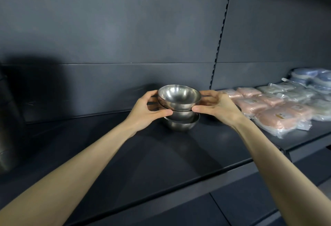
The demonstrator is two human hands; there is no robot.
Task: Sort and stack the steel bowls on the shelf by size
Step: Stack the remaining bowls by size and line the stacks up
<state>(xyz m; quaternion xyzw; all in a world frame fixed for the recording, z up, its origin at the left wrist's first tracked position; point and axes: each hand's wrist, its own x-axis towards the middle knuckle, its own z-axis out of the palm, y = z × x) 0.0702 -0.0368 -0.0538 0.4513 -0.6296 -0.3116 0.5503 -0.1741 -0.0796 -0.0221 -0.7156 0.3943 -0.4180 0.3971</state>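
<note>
Two-handed: left grip (149,108) and right grip (215,105) clasp the tilted top bowl (179,98), so level it and seat it squarely on the stack (180,124) below.

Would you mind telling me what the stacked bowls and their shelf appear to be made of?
The stacked bowls: likely brushed stainless steel, grey with soft reflections. The shelf: apparently painted metal, matt dark grey, thin front edge; the material underneath can't be confirmed.

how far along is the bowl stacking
Done: a lower bowl stands on the shelf with a middle bowl nested in it. In hand: the left hand and right hand grip the top bowl, tilted, on that stack. Left: seating it level; size order is hard to judge.
</note>
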